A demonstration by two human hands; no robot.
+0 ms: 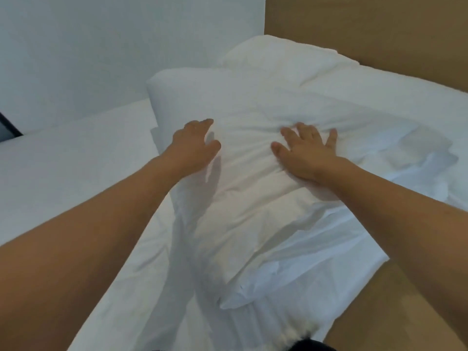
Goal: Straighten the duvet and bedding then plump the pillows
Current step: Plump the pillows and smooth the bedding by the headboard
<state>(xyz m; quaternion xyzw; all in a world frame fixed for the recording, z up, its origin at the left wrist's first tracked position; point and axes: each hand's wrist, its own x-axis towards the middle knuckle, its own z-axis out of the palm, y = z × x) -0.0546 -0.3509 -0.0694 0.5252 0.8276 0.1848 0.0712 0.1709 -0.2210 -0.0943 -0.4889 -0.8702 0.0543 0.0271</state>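
This is a bedroom, plain enough to be a hotel or guest room. A bed (pixel 76 173) made up wholly in white linen fills the scene, with two white pillows (pixel 228 102) stacked at its far end against a flat wooden headboard (pixel 367 29). A bare pale wall (pixel 101 46) runs along the far left side, and a tan floor (pixel 374 307) shows at the near right.

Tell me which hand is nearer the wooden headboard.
Right. The right hand presses flat on the pillow, on the side toward the headboard; the left hand rests at the pillow's far edge, toward the wall.
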